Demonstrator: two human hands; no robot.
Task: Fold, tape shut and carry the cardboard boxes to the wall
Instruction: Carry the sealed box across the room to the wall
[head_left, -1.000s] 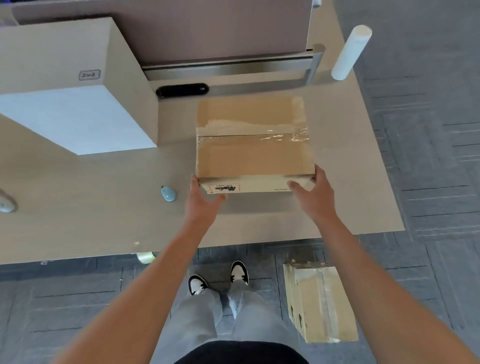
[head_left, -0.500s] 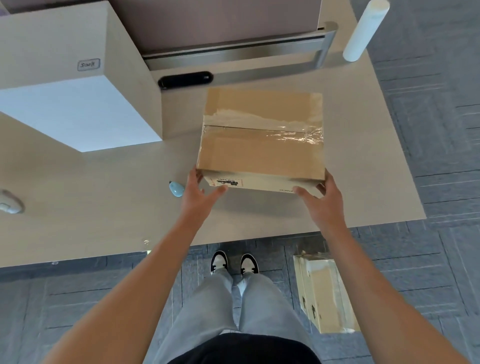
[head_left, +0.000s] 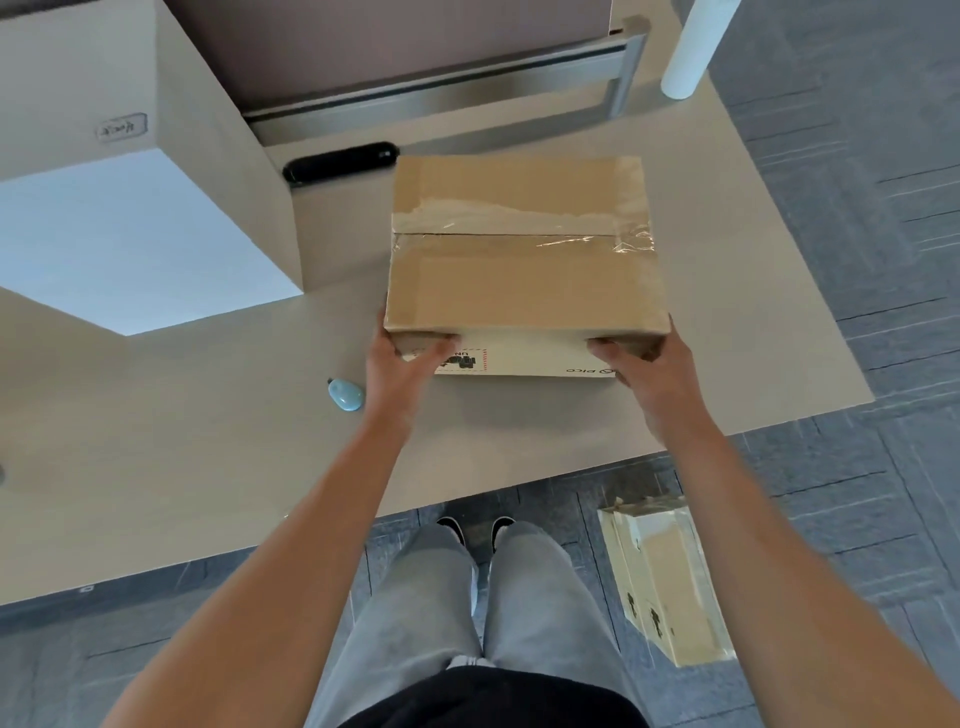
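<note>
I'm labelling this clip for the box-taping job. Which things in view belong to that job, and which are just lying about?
Belong to the job:
- taped cardboard box, gripped at its near corners by the left hand and right hand
- second taped box on the floor

Just lying about:
- small blue object on the table
- white roll
- black oblong item

The cardboard box (head_left: 524, 280) reads "PICO", upside down, on its near side; other print seems illegible.
</note>
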